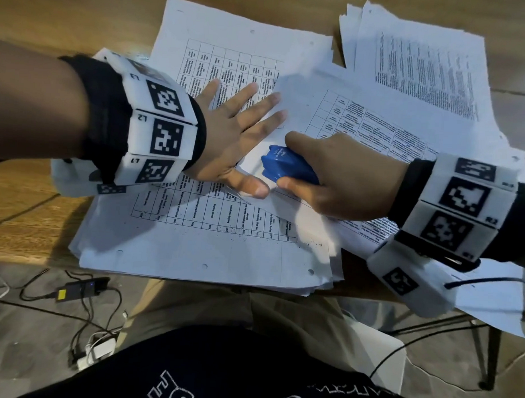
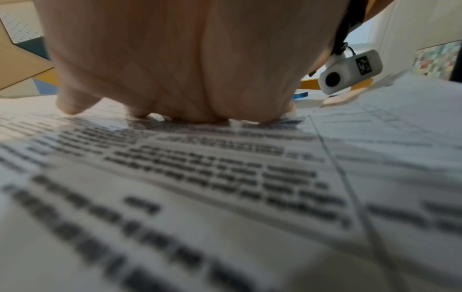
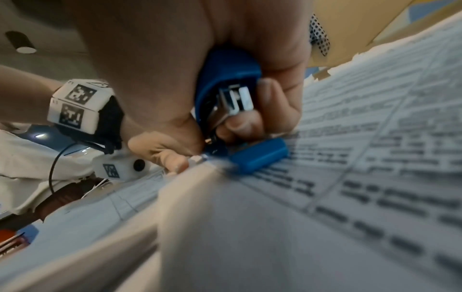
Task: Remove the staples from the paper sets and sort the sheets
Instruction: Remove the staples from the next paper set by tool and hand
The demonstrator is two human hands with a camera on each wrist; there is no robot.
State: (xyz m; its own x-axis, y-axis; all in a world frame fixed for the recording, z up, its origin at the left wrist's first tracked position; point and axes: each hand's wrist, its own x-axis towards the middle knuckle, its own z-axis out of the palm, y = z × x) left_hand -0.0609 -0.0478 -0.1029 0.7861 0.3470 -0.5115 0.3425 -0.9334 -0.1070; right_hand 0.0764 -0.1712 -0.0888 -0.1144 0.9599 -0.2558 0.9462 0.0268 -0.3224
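— Paper set (image 1: 341, 118) with the printed table lay across the big stack (image 1: 194, 250) in the middle of the wooden surface (image 1: 31, 214), didn't it?

— It did. Our left hand (image 1: 228, 132) was spread flat on it, fingers straight, thumb pressed down near the set's corner. No grip there, just an open palm pinning sheets.

— And our right hand (image 1: 345, 178)?

— Its grip was closed around the blue staple remover (image 1: 286, 167), thumb under, fingers over. In the right wrist view we saw the tool's metal claws (image 3: 235, 102) pointing down at the corner, just beside our left thumb. Whether they had caught a staple we could not tell.

— Any tray or bin?

— We saw none, only piles. A second stack (image 1: 423, 70) of text pages sat at the far right, apart from the middle one.

— Edges?

— The big stack's near edge hung slightly over the surface's front edge, above our lap. Bare wood lay to the left of the papers. Cables (image 1: 82, 296) ran on the floor below.
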